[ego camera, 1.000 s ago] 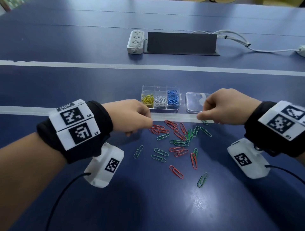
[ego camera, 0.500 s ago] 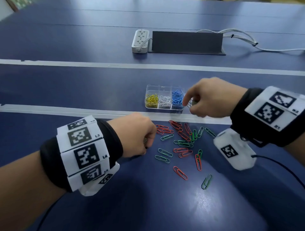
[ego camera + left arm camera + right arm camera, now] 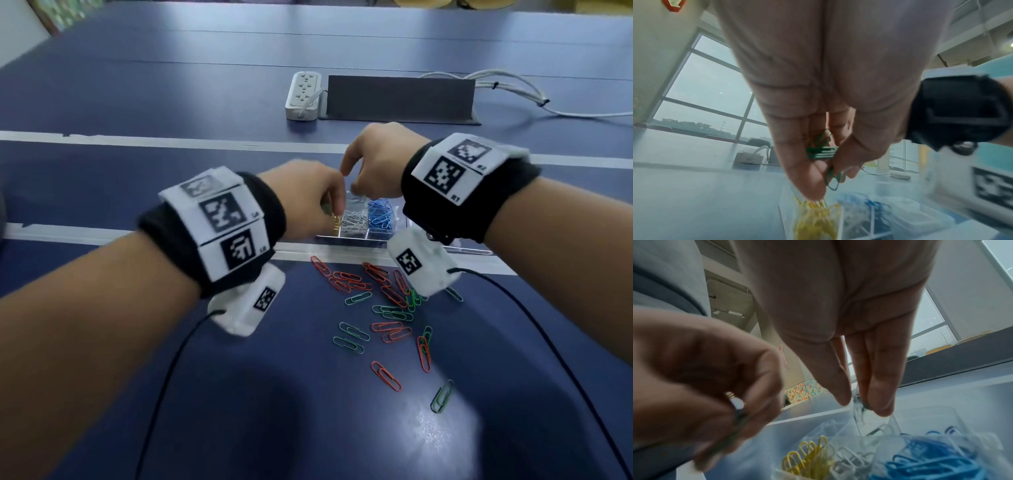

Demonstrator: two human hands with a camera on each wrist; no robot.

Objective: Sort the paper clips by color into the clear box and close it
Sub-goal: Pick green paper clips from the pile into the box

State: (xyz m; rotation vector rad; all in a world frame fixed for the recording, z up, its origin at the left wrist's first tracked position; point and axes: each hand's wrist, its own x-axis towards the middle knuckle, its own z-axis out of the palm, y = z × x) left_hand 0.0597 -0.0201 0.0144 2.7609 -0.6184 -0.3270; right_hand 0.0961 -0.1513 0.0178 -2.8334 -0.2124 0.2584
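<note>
The clear box (image 3: 352,237) lies just past the white stripe, with yellow (image 3: 335,223), white (image 3: 352,219) and blue clips (image 3: 382,212) in its front compartments. My left hand (image 3: 337,209) hovers over the yellow end and pinches several green clips (image 3: 822,152). My right hand (image 3: 356,186) hangs over the box's back row with fingers pointing straight down (image 3: 879,399). A blurred greenish clip (image 3: 860,407) shows in the gap just below the fingertips. Loose red and green clips (image 3: 387,308) lie scattered on the blue table in front of the box.
The box's clear lid (image 3: 474,251) peeks out to the right, mostly hidden by my right wrist camera. A white power strip (image 3: 303,94), a dark upright panel (image 3: 400,99) and white cables (image 3: 513,89) sit farther back. Black camera cables trail from both wrists.
My left hand has lifted from the clip pile, carrying green clips, to above the box. My right hand has moved left and forward over the box's back row.
</note>
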